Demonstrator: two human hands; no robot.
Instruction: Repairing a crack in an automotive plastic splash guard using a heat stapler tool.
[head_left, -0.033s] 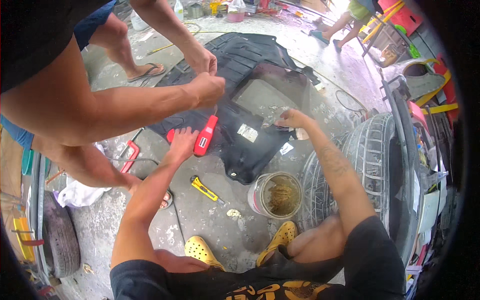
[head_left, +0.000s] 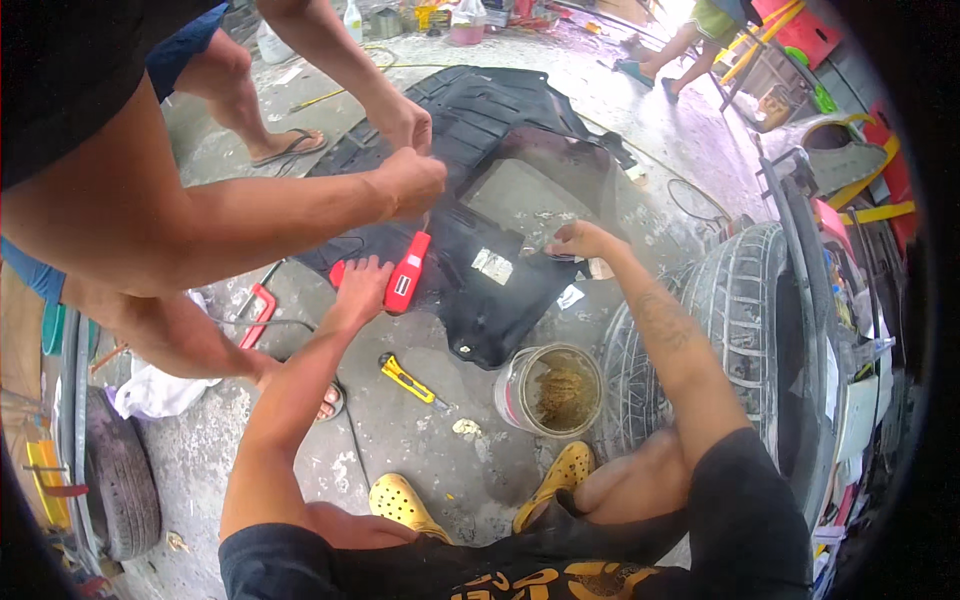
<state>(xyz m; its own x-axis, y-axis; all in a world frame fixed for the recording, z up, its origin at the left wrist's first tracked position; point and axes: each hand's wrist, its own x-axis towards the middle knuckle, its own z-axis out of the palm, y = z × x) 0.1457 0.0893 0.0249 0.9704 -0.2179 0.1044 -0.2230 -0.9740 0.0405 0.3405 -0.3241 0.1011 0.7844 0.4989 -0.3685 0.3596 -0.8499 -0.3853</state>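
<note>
My left hand [head_left: 362, 287] is wrapped round the handle of a red pistol-shaped soldering iron [head_left: 407, 272], whose thin tip points away from me. The iron is over the near left part of a large black moulded plastic panel [head_left: 510, 290] lying on the floor. On the panel's right edge, beside its big opening, my right hand [head_left: 585, 241] rests with fingers curled on the rim. Another person's two hands [head_left: 408, 165] are close together just beyond the iron's tip; what they hold is too small to make out.
A yellow utility knife [head_left: 410, 380] and a bucket with brown residue [head_left: 563, 392] stand before me. Tyres [head_left: 735, 320] rise at the right. A red hacksaw [head_left: 262, 312] lies left, near the other person's foot. A dark cord [head_left: 355, 435] crosses the floor.
The other person's hands and the soldering iron have shifted very slightly left. My right hand stays at the panel's edge.
</note>
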